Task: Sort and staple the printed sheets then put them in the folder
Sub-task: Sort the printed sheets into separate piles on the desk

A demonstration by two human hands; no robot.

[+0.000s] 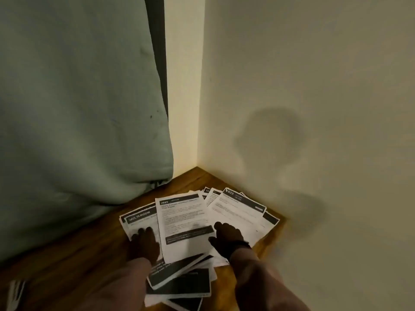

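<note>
Several printed sheets lie spread in a loose fan on a wooden table (67, 265) in a wall corner. The top middle sheet (182, 218) carries a black header bar with "2945". To its left lies a sheet headed "MULTI-ROOM" (140, 218), and to its right one marked "623" (238, 207). More sheets with black bands (179, 281) lie nearer to me. My left hand (144, 242) rests flat on the left sheet. My right hand (226, 239) rests on the right edge of the middle sheet, fingers slightly bent. No stapler or folder is in sight.
A pale green curtain (78, 108) hangs at the left down to the table. Cream walls (314, 108) meet in a corner behind the papers and close off the right side. A small pale object (15, 295) lies at the table's near left edge.
</note>
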